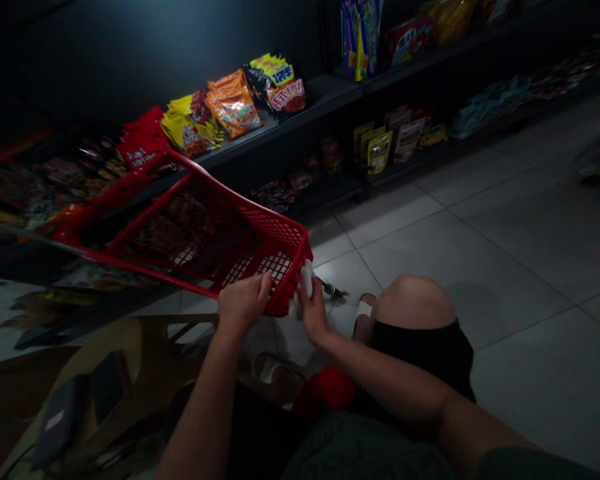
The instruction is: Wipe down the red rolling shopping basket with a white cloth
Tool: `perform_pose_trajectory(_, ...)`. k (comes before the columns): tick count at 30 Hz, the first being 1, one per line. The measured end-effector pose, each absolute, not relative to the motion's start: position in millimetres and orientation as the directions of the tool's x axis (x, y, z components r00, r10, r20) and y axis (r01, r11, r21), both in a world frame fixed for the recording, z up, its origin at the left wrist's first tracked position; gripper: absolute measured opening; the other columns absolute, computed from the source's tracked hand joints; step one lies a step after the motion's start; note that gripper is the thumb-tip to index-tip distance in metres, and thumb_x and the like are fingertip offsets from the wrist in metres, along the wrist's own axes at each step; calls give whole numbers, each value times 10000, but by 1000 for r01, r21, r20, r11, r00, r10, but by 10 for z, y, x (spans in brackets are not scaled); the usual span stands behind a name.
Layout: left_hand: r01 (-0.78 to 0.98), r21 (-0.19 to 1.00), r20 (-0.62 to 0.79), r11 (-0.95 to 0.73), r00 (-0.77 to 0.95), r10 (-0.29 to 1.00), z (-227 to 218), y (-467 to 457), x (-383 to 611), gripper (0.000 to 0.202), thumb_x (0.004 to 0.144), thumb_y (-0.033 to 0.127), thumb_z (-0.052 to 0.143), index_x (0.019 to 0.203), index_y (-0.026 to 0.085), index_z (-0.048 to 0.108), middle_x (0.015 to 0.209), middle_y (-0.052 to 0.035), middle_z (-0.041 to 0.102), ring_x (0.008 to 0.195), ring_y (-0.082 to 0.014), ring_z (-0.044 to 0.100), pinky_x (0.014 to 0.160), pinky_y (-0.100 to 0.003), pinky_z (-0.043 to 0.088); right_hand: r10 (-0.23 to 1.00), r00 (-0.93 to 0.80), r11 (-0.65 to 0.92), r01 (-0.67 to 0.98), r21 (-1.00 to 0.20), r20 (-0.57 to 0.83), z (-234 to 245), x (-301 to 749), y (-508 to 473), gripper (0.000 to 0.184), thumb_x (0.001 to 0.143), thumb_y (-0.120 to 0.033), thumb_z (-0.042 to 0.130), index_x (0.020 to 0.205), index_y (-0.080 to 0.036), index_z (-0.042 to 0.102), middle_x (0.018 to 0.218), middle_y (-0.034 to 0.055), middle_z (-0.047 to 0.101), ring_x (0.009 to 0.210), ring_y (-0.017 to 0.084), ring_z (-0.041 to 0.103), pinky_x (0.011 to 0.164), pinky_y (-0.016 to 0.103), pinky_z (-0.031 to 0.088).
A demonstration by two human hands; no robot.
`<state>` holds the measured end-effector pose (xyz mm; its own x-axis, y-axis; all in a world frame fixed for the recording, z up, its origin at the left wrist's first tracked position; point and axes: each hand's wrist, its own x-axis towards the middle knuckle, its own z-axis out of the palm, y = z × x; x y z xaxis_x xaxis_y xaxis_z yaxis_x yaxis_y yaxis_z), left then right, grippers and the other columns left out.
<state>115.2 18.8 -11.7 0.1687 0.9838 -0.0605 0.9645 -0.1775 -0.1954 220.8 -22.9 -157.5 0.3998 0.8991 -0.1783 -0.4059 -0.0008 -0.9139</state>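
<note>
Grip: left hand (245,298) clamped on red basket (279,230); right hand (314,312) clasps white cloth (307,280) at its end.
Advisable: brace the basket firmly, keep the cloth flat, press evenly.

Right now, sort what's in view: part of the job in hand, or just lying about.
In the job:
- basket, gripped at its near end by the left hand
- white cloth, in the right hand, at the basket's end

Lying about:
- snack packs on the shelf
- flat dark things at lower left
</note>
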Motion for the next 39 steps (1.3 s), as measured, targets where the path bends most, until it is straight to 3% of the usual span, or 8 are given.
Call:
perform_pose_trajectory(4, 963, -205, -67, -176, 166, 984, -109, 199, 1141, 557, 1007, 470, 233, 951, 251, 742, 926, -74, 771, 811, -234, 704, 608, -275, 360, 976, 149, -89, -401, -912, -160, -1499, 2023, -639, 384, 789, -334, 662, 1148, -222, 581, 1100, 26, 666, 997, 200, 612, 913, 323, 475)
perform_pose_trajectory(9, 960, -187, -69, -208, 198, 978, -139, 169, 1109, 529, 1012, 446, 246, 985, 265, 742, 942, -65, 772, 813, -214, 696, 621, -269, 353, 846, 451, -44, -473, -880, -285, -1383, 2430, 25, 361, 829, -415, 580, 1123, -207, 559, 990, 12, 654, 860, 169, 590, 775, 273, 490)
perform_pose_trajectory(12, 962, -175, -32, -209, 207, 978, -151, 151, 1129, 537, 1012, 444, 242, 958, 261, 743, 935, -63, 771, 808, -213, 694, 605, -270, 334, 831, 496, 3, -457, -890, -252, -1292, 2515, 230, 390, 825, -401, 576, 1164, -213, 539, 1026, 12, 648, 880, 163, 591, 810, 277, 486)
perform_pose_trajectory(19, 964, -201, -20, -176, 176, 984, -133, 176, 1183, 552, 1007, 451, 242, 946, 230, 745, 895, -84, 768, 766, -228, 697, 575, -273, 312, 995, 74, -38, -355, -934, -69, -1394, 1925, -681, 319, 712, -212, 639, 1031, -223, 613, 1001, 9, 661, 900, 177, 602, 844, 297, 484)
perform_pose_trajectory(23, 948, -205, -44, -245, 241, 970, -120, 175, 1190, 568, 1006, 455, 246, 900, 220, 752, 862, -93, 767, 768, -228, 701, 577, -273, 303, 996, 87, 25, -289, -957, 0, -1602, 1993, -645, 220, 663, -236, 666, 880, -206, 649, 910, 8, 657, 852, 184, 593, 809, 295, 472)
perform_pose_trajectory(30, 926, -195, -40, -323, 322, 946, -117, 130, 1134, 567, 994, 478, 283, 737, 238, 729, 787, -58, 764, 728, -217, 693, 563, -297, 235, 793, 531, -92, -381, -920, -299, -1848, 2516, 167, 315, 756, -370, 563, 1005, -181, 591, 868, 20, 661, 774, 181, 586, 721, 285, 474)
perform_pose_trajectory(35, 936, -204, -40, -288, 286, 957, -114, 117, 1103, 577, 991, 498, 282, 744, 240, 735, 783, -69, 764, 719, -223, 690, 560, -302, 204, 907, 330, -92, -454, -886, -263, -1886, 2144, -281, 409, 807, -352, 575, 1197, -230, 565, 1091, 33, 688, 964, 192, 635, 859, 310, 492)
perform_pose_trajectory(39, 942, -201, -27, -270, 270, 963, -108, 106, 1111, 587, 992, 502, 275, 757, 234, 742, 773, -80, 761, 705, -215, 683, 562, -300, 208, 937, 176, -169, -530, -831, -303, -1924, 1941, -580, 368, 773, -289, 605, 1134, -224, 621, 1028, 25, 713, 891, 184, 658, 794, 299, 521)
